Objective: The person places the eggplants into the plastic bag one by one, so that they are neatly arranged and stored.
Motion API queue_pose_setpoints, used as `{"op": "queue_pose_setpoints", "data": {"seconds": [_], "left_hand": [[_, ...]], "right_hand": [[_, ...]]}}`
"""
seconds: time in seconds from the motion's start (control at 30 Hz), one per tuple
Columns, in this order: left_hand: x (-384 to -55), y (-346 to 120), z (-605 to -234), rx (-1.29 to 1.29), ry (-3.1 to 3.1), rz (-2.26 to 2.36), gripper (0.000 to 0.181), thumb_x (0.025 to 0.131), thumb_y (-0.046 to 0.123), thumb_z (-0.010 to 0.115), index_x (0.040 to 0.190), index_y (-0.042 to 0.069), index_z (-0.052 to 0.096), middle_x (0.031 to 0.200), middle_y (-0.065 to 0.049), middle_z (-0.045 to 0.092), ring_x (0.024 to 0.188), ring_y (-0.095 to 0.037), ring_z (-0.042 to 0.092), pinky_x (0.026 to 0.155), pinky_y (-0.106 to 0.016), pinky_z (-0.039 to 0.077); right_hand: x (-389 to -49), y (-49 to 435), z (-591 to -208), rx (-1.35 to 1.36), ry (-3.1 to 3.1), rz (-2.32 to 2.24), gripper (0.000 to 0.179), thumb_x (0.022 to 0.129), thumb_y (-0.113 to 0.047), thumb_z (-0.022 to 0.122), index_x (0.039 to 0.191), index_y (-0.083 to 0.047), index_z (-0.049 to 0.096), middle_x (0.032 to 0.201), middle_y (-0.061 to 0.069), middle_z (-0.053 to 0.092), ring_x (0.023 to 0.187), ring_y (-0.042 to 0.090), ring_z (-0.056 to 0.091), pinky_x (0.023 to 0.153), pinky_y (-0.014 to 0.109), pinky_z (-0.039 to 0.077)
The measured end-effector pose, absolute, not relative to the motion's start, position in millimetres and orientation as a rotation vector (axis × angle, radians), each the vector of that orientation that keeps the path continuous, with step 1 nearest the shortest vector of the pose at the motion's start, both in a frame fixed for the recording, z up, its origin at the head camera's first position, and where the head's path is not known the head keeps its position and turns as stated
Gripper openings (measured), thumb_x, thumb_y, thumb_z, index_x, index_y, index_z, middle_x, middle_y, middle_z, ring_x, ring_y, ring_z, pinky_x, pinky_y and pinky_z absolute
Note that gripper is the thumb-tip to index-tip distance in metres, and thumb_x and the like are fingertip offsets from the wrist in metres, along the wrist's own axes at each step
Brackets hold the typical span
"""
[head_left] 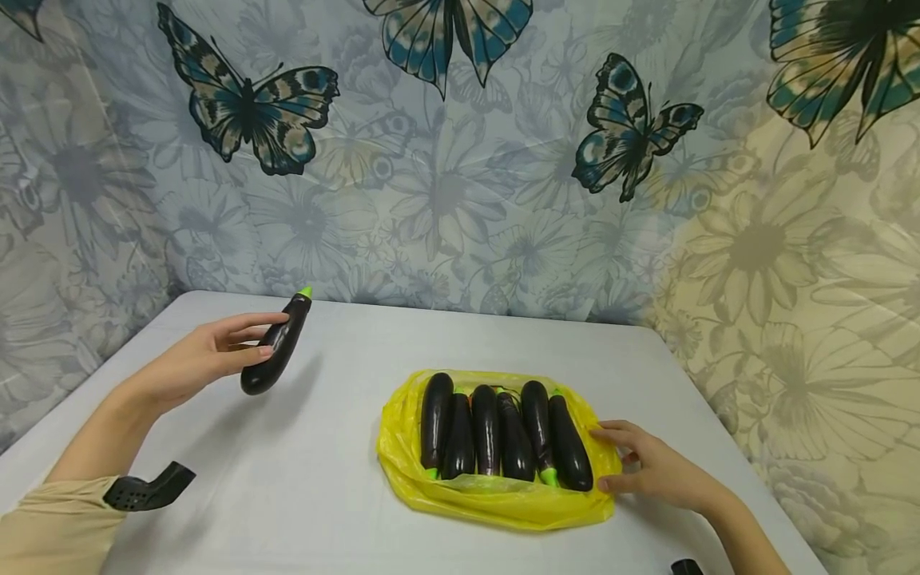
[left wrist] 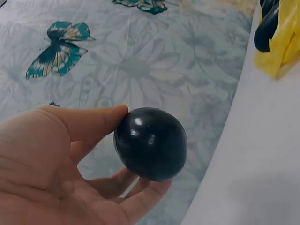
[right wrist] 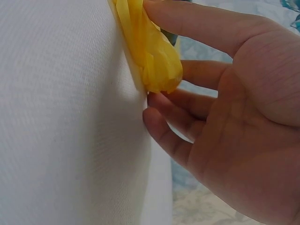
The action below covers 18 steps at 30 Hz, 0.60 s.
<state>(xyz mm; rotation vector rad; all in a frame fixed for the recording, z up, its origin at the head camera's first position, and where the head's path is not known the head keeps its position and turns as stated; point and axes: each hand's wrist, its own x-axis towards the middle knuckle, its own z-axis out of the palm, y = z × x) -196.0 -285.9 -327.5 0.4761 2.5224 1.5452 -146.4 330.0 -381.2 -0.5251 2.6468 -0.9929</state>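
In the head view my left hand (head_left: 219, 351) holds a dark, glossy eggplant (head_left: 280, 343) above the left of the table, between thumb and fingers. Its green stem tip points up and away. The left wrist view shows the rounded end of this eggplant (left wrist: 151, 145) close up. Several more eggplants (head_left: 485, 431) lie side by side in an opened yellow plastic bag (head_left: 503, 507). At the bag's right edge is my right hand (head_left: 650, 467), its thumb and curved fingers round the yellow plastic (right wrist: 161, 70), the lower fingertips right by the tabletop.
The white-covered table (head_left: 345, 511) runs back to a wall hanging (head_left: 446, 200) printed with flowers and butterflies. More of that cloth stands along both sides. A black wrist strap (head_left: 149, 487) sticks out from my left sleeve over the table.
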Motion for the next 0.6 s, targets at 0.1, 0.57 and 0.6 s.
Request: {"op": "queue_pose_setpoints", "data": {"seconds": [0.1,0.57,0.6], "left_hand": [[-194,-277,-325,0.452,2.484,1.582,0.06,0.097,0.033,0.065,0.151,0.024,0.042,0.142,-0.016,0.046,0.121,-0.022,0.053,0.097,-0.046,0.041],[-180,-224,-325,0.417,2.141,1.751,0.061,0.096,0.025,0.068,0.15,0.017,0.043,0.144,-0.017,0.045,0.124,-0.028,0.051,0.096,-0.045,0.046],[-178,-220,-327,0.419,2.119,1.755,0.06,0.096,0.024,0.067,0.15,0.017,0.043,0.144,-0.018,0.045,0.124,-0.029,0.052,0.095,-0.045,0.047]], "right_hand": [[-147,330,-382,-0.509,2.638,-0.999,0.076,0.083,-0.031,0.08,0.142,0.004,0.048,0.146,0.03,0.033,0.105,0.03,0.052,0.08,0.03,0.05],[-148,332,-382,-0.556,2.649,-0.994,0.075,0.084,-0.031,0.08,0.142,0.005,0.048,0.146,0.03,0.034,0.098,0.028,0.05,0.076,0.029,0.049],[-148,331,-382,-0.555,2.652,-0.993,0.075,0.084,-0.031,0.08,0.141,0.005,0.048,0.146,0.03,0.034,0.097,0.027,0.05,0.076,0.029,0.049]]}}
